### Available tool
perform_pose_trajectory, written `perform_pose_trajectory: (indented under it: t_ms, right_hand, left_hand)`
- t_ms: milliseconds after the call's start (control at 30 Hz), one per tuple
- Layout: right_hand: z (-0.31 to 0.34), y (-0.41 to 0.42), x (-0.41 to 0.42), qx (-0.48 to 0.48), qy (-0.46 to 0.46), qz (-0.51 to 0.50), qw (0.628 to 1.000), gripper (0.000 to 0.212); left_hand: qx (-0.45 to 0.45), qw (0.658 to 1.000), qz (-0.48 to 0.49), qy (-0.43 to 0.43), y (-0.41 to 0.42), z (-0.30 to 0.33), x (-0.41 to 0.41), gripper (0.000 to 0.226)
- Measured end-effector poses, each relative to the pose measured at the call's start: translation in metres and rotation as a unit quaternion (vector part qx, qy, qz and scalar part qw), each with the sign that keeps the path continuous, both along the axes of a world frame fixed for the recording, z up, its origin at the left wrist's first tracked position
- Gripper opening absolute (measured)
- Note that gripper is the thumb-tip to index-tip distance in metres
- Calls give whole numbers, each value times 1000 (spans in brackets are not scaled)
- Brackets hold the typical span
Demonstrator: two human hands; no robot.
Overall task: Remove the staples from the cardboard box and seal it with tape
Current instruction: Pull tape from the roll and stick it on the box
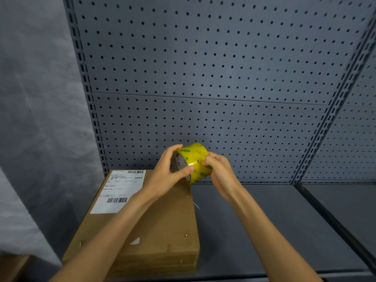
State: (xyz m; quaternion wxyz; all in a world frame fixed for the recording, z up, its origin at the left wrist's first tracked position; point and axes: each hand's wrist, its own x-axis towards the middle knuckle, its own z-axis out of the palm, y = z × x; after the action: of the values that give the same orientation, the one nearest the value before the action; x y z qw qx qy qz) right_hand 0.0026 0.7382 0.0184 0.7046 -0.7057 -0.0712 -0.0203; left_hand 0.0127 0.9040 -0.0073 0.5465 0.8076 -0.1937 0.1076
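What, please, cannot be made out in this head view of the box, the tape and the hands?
- Shipping label text: too small and blurred to read.
- Cardboard box top: partly covered by the left forearm, so any staples there are hidden.
- Tape roll loose end: hidden under the left hand and right hand.
- Brown object at lower left: cut off by the frame edge.

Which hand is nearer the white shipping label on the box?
Left. The left hand grips the tape roll just right of the shipping label; the right hand is beyond the roll, farther right.
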Motion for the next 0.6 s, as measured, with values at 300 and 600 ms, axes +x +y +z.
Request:
perform_pose_trajectory:
  t_ms: [300, 600]
  right_hand:
    - [-4, 7, 5, -29, 19, -26, 999, 15]
    - [-7, 12, 15, -35, 50, -35, 998, 41]
  left_hand:
    - [20, 997, 31, -65, 4, -7, 3, 70]
    - [170, 955, 52, -238, 8, -12, 1, 75]
